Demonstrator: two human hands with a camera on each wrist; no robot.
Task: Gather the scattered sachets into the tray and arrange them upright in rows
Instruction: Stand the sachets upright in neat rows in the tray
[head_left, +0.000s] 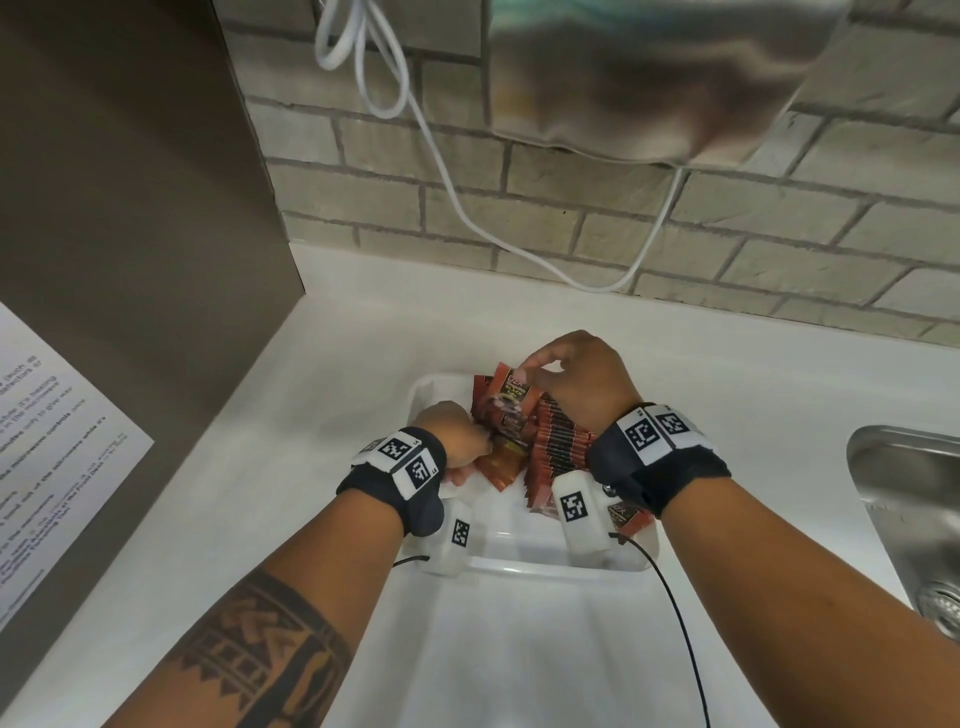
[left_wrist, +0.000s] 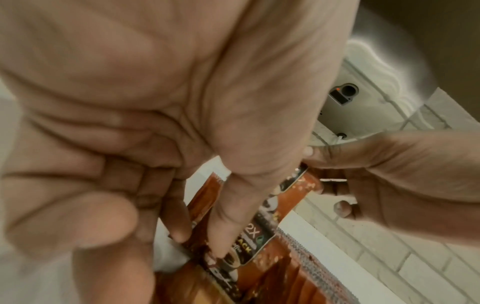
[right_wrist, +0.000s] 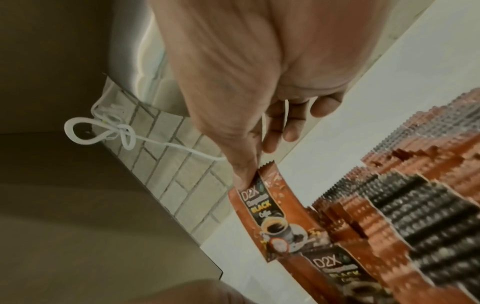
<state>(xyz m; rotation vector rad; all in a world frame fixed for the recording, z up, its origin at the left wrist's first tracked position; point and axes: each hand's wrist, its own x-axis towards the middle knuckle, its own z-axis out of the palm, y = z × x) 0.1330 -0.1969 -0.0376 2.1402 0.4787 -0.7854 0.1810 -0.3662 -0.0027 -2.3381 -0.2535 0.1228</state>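
Both hands work inside the white tray (head_left: 447, 387) on the white counter (head_left: 363, 322). Right hand (head_left: 582, 382) reaches over the tray's far end and pinches the top edge of one brown sachet (head_left: 506, 402) between thumb and fingertips, holding it upright with its printed face toward the camera; in the right wrist view the thumb lies on the sachet's upper corner. Left hand (head_left: 454, 434) sits at the tray's left side, fingers curled down onto the lower part of that sachet and the few sachets just behind it; the left wrist view shows a finger (left_wrist: 228, 230) pressed on the printed front. A packed row of sachets (head_left: 561, 441) stands on edge along the tray's right side, serrated tops up, running from the near end toward the held sachet. One more orange sachet (head_left: 501, 467) lies flat on the tray floor, below the left hand. A steel sink (head_left: 914, 499) lies to the right of the tray.
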